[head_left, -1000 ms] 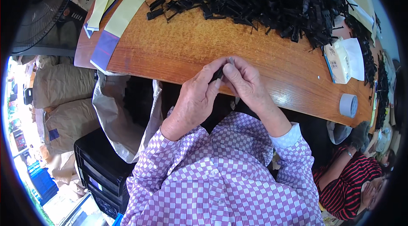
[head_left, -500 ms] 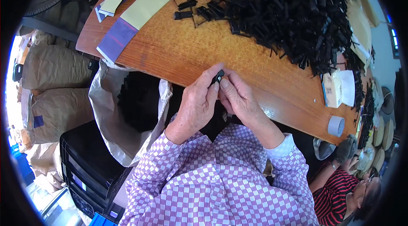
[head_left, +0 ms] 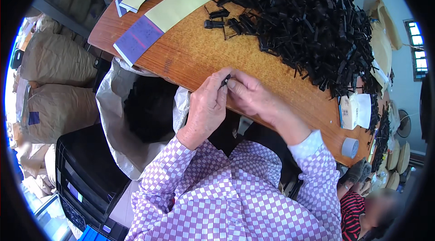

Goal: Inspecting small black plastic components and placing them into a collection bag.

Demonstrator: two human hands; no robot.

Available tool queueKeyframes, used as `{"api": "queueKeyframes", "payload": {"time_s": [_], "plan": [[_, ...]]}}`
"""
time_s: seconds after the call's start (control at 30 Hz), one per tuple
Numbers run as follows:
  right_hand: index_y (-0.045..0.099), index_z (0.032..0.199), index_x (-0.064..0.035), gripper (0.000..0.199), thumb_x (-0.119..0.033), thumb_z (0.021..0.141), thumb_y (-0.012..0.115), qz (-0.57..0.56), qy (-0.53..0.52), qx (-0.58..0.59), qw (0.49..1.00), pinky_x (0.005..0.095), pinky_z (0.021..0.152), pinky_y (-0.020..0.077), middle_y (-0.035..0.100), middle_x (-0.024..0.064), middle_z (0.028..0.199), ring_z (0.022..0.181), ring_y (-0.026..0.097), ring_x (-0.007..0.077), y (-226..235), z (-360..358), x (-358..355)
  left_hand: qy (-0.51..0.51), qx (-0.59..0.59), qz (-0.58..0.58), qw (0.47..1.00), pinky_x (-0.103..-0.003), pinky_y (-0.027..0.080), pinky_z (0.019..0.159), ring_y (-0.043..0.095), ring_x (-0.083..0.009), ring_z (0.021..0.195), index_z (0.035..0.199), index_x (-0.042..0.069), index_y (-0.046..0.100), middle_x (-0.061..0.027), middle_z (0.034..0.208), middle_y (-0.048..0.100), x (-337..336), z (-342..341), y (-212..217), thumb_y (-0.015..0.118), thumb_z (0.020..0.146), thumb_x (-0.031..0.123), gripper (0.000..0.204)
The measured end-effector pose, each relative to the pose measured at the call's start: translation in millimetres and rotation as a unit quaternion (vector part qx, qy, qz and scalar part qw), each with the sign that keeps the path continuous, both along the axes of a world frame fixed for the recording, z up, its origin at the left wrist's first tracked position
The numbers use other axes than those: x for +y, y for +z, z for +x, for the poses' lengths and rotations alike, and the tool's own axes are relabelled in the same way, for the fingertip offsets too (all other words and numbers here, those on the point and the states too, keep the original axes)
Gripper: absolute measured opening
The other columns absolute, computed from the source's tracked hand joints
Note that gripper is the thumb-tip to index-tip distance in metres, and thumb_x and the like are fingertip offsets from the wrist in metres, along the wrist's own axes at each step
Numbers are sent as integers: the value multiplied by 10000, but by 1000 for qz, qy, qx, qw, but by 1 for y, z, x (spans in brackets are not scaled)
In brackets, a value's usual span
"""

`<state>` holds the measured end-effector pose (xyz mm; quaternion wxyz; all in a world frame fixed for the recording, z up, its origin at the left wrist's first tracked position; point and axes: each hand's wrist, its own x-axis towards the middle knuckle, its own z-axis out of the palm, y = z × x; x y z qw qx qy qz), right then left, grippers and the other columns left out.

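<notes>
A small black plastic part [head_left: 225, 80] is pinched between my two hands, just above the table's near edge. My left hand [head_left: 204, 107] is closed, thumb and forefinger gripping the part from the left. From the right, my right hand [head_left: 253, 98] is also closed at the part, thumb against it; its other fingers are partly hidden. Much of the part is covered by fingers. Beyond my hands a large heap of black plastic pieces [head_left: 312, 28] with thin stems covers the table's far right. Several loose black pieces [head_left: 214, 24] lie at its left edge.
Yellow paper strips [head_left: 179, 10] with a purple end [head_left: 138, 37] lie on the wooden table [head_left: 192, 64]. Below its edge an opened white sack [head_left: 111, 109] holds dark contents. At right are a tissue pack [head_left: 350, 110], a tape roll [head_left: 350, 147] and a person in stripes [head_left: 351, 211].
The view has shifted, so the table and heap sit lower and further right. My right hand has turned, its wrist swinging outward to the right. Both hands still meet at the small black part.
</notes>
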<state>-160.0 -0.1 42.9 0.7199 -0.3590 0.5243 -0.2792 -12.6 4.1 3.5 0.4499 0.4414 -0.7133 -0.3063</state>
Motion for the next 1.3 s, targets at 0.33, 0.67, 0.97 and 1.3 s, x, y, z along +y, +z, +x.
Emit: {"api": "queueKeyframes", "payload": {"time_s": [0.33, 0.67, 0.97, 1.3], "plan": [[561, 1120, -89, 278, -208, 878, 625, -459, 56, 432, 775, 272, 560, 432, 539, 72, 681, 606, 537, 123, -30, -27, -88, -66, 462, 429, 773, -286, 510, 724, 639, -206, 796, 1130, 102, 501, -63, 882, 598, 4, 17, 9, 478, 985, 241, 202], [591, 1008, -71, 136, -168, 970, 503, -285, -198, -26, 937, 151, 406, 270, 602, 1, 800, 505, 437, 10, -7, -68, -41, -110, 420, 437, 788, -246, 425, 575, 559, -139, 668, 959, 81, 518, -56, 847, 580, -1, -15, 13, 506, 971, 213, 133], [584, 976, -49, 167, -203, 962, 520, -269, -157, -46, 949, 164, 444, 290, 566, -4, 739, 508, 402, 33, -4, -91, 29, -109, 33, 190, 975, -252, 465, 660, 537, -117, 753, 1355, 32, 355, -70, 933, 582, -14, -74, 30, 667, 796, 42, 640], [555, 991, -56, 76, -116, 947, 543, -235, -201, -35, 950, 164, 445, 252, 438, -67, 656, 525, 344, 4, -13, -94, 54, -166, -62, 199, 964, -265, 474, 642, 565, -119, 684, 1255, 40, 424, -66, 789, 602, 9, -96, 24, 688, 774, 24, 549]]}}
